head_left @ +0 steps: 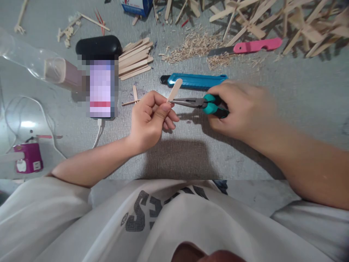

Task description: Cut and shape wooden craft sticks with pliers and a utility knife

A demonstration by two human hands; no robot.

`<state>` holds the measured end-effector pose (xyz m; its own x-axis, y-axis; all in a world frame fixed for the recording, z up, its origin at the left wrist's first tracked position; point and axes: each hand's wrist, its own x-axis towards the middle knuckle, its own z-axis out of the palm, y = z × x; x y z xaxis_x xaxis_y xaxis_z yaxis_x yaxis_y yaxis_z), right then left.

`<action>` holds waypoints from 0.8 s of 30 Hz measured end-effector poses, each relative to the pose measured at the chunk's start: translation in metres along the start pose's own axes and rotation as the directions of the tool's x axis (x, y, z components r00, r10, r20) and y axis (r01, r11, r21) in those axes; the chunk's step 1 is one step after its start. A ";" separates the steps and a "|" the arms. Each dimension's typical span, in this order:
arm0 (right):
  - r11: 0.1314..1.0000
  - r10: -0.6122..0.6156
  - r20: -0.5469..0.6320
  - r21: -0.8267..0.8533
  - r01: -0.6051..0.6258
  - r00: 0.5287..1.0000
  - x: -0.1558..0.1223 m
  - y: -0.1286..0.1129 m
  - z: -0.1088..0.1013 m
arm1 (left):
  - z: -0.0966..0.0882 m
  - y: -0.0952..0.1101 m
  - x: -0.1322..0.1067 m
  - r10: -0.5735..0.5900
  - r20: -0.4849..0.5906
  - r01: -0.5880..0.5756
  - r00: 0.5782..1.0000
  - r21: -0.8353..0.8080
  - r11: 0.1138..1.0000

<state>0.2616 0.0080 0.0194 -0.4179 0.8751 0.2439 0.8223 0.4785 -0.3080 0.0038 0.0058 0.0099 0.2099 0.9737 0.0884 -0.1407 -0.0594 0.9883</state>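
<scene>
Pinched between the thumb and fingers of my left hand (154, 116) is a wooden craft stick (176, 89), its rounded end pointing up and to the right. My right hand (242, 109) is closed around the teal and black handles of needle-nose pliers (192, 102). The tips of the pliers meet the stick right by my left thumb; whether they bite into it I cannot tell. Just beyond the pliers lies a blue utility knife (193, 80). Behind my left hand, two thin wooden pieces (135, 94) lie crossed on the table.
A pile of craft sticks (136, 60) lies beside a black case (98, 46) and a plugged-in phone (100, 87). Wood shavings (191, 45) and a pink-handled blade (257, 45) are further back. Assembled stick shapes (305, 27) fill the far right; a clear bottle (35, 60) lies left.
</scene>
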 end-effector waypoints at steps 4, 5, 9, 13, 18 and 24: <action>0.997 -0.063 -0.101 -0.054 0.058 0.993 0.000 0.006 0.005 | -0.001 0.000 0.001 -0.022 0.004 0.022 1.000 0.016 1.000; 0.994 -0.064 -0.126 -0.099 0.051 0.990 0.000 0.007 0.006 | -0.001 0.001 0.001 -0.031 0.005 0.031 1.000 0.020 0.999; 0.996 -0.039 -0.065 -0.088 0.033 0.997 0.001 0.007 0.005 | 0.000 0.001 0.001 -0.059 -0.003 0.059 0.998 0.015 0.998; 1.000 -0.002 0.012 -0.002 0.002 1.000 0.005 0.004 0.001 | -0.001 -0.002 0.003 -0.049 0.008 0.049 0.999 -0.022 0.999; 0.965 0.058 0.143 0.246 -0.092 0.988 0.008 -0.003 -0.004 | -0.002 -0.006 0.004 -0.043 0.009 0.043 0.999 -0.030 0.999; 0.985 0.054 0.076 0.157 -0.065 0.996 0.006 -0.001 -0.011 | -0.002 -0.003 0.003 -0.034 0.044 0.037 0.998 -0.077 0.996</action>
<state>0.2625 0.0118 0.0312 -0.4016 0.9024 0.1560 0.7768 0.4259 -0.4639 0.0031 0.0097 0.0070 0.2565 0.9647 0.0601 -0.2065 -0.0060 0.9784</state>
